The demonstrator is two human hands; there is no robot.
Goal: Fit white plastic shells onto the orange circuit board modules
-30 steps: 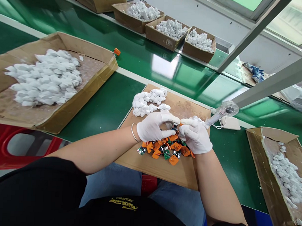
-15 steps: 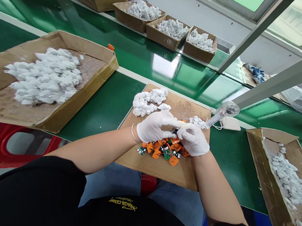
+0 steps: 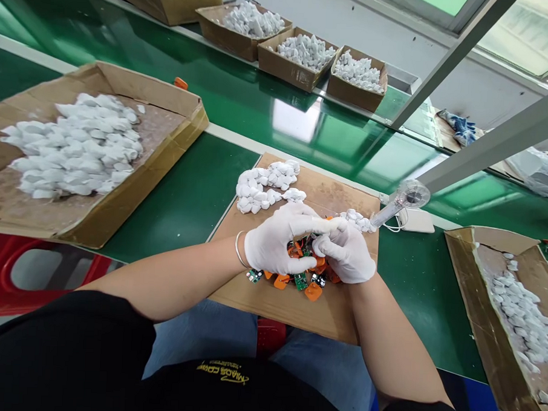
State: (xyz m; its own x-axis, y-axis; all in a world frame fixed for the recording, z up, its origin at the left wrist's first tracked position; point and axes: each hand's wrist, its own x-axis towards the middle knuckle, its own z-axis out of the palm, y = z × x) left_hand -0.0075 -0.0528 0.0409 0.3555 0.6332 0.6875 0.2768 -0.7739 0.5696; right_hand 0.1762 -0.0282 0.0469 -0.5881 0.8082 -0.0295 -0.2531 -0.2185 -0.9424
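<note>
White-gloved, the left hand (image 3: 274, 247) and right hand (image 3: 348, 257) meet fingertip to fingertip at mid-frame. Their fingers curl over the orange parts (image 3: 314, 290) heaped on the cardboard (image 3: 270, 302); whether either pinches one I cannot tell. White shells (image 3: 266, 184) lie just above them.

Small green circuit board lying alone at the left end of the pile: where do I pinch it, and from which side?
Pinch the green circuit board across its long edges, from above on the near-left side. It lies flat on the cardboard sheet, slightly apart from the orange-and-green pile, and the left hand covers its far side, so probably only near and left are open.
</note>
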